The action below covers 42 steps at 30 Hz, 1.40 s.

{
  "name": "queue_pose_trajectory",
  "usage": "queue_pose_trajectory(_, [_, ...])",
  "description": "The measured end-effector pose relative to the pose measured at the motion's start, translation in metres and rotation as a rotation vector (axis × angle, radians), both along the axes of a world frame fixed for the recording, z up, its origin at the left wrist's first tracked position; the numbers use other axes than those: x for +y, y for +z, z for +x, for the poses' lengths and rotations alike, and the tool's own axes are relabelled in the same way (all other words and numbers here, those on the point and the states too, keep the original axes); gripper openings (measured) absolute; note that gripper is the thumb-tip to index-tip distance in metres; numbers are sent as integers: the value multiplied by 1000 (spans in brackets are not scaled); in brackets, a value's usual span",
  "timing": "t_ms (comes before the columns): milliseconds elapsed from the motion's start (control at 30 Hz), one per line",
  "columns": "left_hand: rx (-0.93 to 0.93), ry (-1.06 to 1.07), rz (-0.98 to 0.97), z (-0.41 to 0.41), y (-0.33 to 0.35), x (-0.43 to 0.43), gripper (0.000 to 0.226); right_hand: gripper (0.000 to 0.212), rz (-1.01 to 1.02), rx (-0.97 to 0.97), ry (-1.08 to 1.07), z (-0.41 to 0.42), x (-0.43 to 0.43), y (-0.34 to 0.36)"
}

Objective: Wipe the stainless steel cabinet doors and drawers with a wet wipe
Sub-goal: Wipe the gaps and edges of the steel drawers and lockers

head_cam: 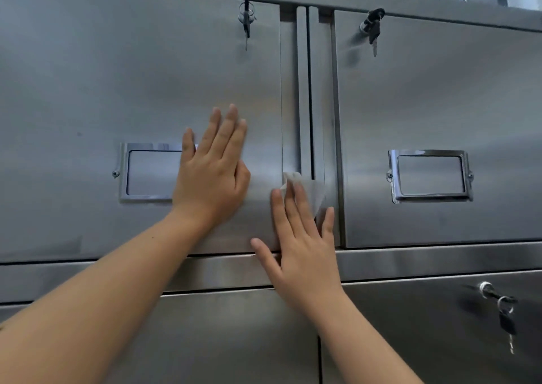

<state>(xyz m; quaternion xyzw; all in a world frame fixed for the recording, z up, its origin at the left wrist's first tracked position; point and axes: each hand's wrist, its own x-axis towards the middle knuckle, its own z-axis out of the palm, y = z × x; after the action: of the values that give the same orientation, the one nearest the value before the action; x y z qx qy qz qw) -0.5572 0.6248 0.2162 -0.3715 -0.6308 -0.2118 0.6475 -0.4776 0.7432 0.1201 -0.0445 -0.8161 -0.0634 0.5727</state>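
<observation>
Now I see both hands flat against the stainless steel cabinet. My left hand point(213, 175) lies open on the left cabinet front point(102, 84), fingers straight and close together, pointing up. Its thumb side covers the right end of the chrome label frame point(148, 172) on this front.

My right hand point(303, 245) is lower and just to the right of the left one, not touching it. It is also open, with fingers spread and straight, and it holds nothing by curling. The wet wipe point(315, 191) is under the tips of its middle fingers, pressed on the steel at the right edge of the left front, where this meets the vertical centre post point(306, 90). Part of the wipe sticks out above and to the right of the fingertips. The thumb reaches over the horizontal rail point(425, 262) below.

To the right of the right hand is the right cabinet front point(440, 96) with its own label frame point(429, 175). Well above the hands, a key point(246, 21) hangs in the left lock and another key point(373, 28) in the right lock. Below and right of the right hand, a third key point(505, 319) hangs from a lower lock.
</observation>
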Motion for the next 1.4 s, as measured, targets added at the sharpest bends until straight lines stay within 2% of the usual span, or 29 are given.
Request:
queue_pose_trajectory(700, [61, 32, 17, -1, 1, -2, 56, 78, 191, 37, -63, -8, 14, 123])
queue_pose_trajectory(1400, [112, 13, 48, -6, 1, -1, 55, 78, 121, 99, -163, -25, 12, 227])
